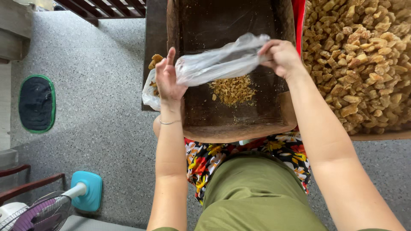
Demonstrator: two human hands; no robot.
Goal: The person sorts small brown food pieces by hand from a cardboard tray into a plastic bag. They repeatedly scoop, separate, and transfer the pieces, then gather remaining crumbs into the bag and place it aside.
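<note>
Both hands are holding a clear plastic bag (218, 62) stretched above a dark wooden tray (239, 122). Left hand (168, 79) is gripping bag's left end, fingers up; right hand (281, 56) is pinching the right end, grip clenched. A small pile of brown nuggets (233, 90) is lying in tray's middle, w/ a big heap (364, 55) sitting just right.

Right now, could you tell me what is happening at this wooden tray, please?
A seated person holds a clear plastic bag stretched between both hands over a dark wooden tray. The left hand grips one end, the right hand the other. A small pile of golden-brown pieces lies on the tray beneath, and a large heap of similar pieces sits to the right.
</note>
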